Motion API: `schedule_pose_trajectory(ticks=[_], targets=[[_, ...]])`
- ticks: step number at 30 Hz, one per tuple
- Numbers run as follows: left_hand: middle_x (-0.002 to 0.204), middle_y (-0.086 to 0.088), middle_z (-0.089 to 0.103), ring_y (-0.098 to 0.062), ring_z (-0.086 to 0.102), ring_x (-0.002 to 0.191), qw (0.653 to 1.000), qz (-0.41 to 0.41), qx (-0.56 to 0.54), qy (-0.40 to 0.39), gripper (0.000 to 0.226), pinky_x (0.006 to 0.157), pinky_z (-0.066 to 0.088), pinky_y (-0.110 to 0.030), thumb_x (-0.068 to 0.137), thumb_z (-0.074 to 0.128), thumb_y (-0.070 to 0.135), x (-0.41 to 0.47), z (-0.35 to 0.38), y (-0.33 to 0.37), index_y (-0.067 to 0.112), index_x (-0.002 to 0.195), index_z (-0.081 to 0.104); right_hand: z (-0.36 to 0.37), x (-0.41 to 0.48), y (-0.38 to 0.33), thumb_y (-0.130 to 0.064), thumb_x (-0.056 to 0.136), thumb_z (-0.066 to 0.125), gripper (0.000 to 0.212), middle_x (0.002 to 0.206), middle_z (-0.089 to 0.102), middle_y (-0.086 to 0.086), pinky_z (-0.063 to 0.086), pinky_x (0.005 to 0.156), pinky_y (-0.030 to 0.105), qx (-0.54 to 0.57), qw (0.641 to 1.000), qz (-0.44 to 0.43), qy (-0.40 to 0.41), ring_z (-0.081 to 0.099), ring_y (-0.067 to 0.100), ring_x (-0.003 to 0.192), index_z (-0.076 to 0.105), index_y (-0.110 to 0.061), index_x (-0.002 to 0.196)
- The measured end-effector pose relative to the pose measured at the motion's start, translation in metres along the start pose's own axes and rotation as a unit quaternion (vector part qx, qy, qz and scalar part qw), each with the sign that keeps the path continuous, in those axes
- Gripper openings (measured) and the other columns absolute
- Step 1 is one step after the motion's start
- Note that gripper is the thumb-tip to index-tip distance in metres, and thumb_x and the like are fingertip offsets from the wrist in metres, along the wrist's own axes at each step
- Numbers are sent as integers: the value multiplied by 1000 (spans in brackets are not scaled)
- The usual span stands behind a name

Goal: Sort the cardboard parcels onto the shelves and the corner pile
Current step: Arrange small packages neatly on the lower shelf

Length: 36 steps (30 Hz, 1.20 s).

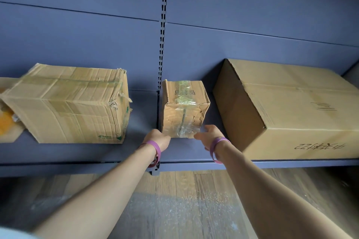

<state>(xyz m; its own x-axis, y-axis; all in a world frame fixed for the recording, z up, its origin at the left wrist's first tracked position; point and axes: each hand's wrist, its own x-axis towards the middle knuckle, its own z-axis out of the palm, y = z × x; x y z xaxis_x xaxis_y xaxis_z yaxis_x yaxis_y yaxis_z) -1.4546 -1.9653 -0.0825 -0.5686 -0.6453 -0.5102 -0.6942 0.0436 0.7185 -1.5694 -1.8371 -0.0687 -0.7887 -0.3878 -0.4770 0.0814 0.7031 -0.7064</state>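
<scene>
Left hand (158, 139), right hand (209, 135): parcel (184, 111) between

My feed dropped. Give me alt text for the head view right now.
The left hand and right hand reach to the bottom corners of a small taped box on a blue-grey shelf; grip unclear. A crumpled box sits to its left, a large box to its right.

- Dim, even indoor light, bluish on the shelf (139, 122).
- A pale bright patch lies on the wooden floor (184, 209) (the brightest spot in view).
- Soft shadow darkens the gap beside the large box (291, 106).
- Wide-angle distortion bows the shelf edge and the wall seams.
- The right hand (208, 134) is smeared by motion blur at the fingertips.
</scene>
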Motion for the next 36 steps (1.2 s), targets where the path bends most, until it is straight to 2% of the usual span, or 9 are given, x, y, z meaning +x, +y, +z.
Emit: schedule_pose_trajectory(ticks=[4, 8, 10, 12, 15, 20, 24, 29, 36], targets=[[109, -8, 67, -23, 63, 89, 992, 33, -24, -122, 14, 79, 52, -30, 98, 48, 17, -24, 3, 18, 14, 105, 59, -4, -27, -9, -16, 93, 61, 62, 131, 50, 8, 48, 101, 39, -6, 1000, 3, 26, 50, 22, 105, 35, -9, 149], [103, -8, 65, -25, 64, 93, 980, 118, -77, -142, 15, 86, 52, -34, 98, 49, 19, -41, 18, 41, 18, 97, 64, -15, -51, -18, -15, 92, 64, 24, 98, 55, 8, 45, 78, 33, -30, 998, -37, 48, 54, 23, 85, 60, -8, 114], [109, -9, 67, -26, 64, 101, 972, 163, -113, -123, 19, 92, 51, -35, 98, 50, 17, -47, 26, 55, 18, 109, 66, -27, -63, -22, -13, 92, 65, 33, 110, 63, 11, 44, 77, 29, -10, 994, -71, 79, 57, 23, 92, 60, -4, 123], [119, -8, 67, -27, 63, 112, 963, 186, -157, -114, 24, 101, 50, -40, 97, 52, 15, -56, 34, 68, 19, 116, 66, -41, -80, -25, -10, 92, 64, 43, 129, 62, 9, 47, 92, 28, 5, 987, -102, 123, 59, 23, 115, 57, -6, 134], [119, -8, 68, -24, 63, 110, 950, 199, -207, -122, 24, 103, 49, -42, 96, 56, 16, -71, 50, 86, 19, 117, 66, -65, -100, -22, -4, 90, 62, 38, 126, 65, 9, 46, 100, 27, 17, 977, -133, 169, 60, 22, 119, 61, -4, 128], [112, 0, 63, -13, 57, 102, 937, 234, -208, -153, 29, 95, 46, -28, 95, 59, 20, -90, 73, 105, 20, 123, 64, -116, -110, -7, -2, 90, 59, 39, 121, 64, 3, 45, 67, 6, 21, 970, -140, 196, 58, 12, 101, 60, -8, 129], [130, 1, 58, -10, 53, 114, 941, 241, -207, -118, 37, 91, 34, -19, 95, 60, 24, -98, 89, 123, 20, 132, 60, -155, -98, 13, -1, 89, 58, 39, 129, 62, 5, 44, 87, 21, 46, 962, -154, 223, 59, 16, 117, 63, -13, 126], [151, -6, 42, -17, 40, 139, 957, 220, -174, -69, 55, 98, 28, -20, 95, 61, 32, -108, 130, 140, 22, 147, 43, -215, -79, 52, -4, 90, 56, 33, 125, 65, 5, 48, 98, 30, 57, 954, -191, 225, 61, 18, 116, 66, -18, 118], [151, 0, 41, -20, 40, 138, 963, 245, -101, 47, 48, 111, 35, -35, 98, 58, 34, -126, 188, 177, 27, 144, 48, -315, -39, 109, -12, 93, 56, 33, 130, 64, 3, 44, 92, 22, 15, 961, -219, 170, 61, 18, 115, 64, -16, 125]])
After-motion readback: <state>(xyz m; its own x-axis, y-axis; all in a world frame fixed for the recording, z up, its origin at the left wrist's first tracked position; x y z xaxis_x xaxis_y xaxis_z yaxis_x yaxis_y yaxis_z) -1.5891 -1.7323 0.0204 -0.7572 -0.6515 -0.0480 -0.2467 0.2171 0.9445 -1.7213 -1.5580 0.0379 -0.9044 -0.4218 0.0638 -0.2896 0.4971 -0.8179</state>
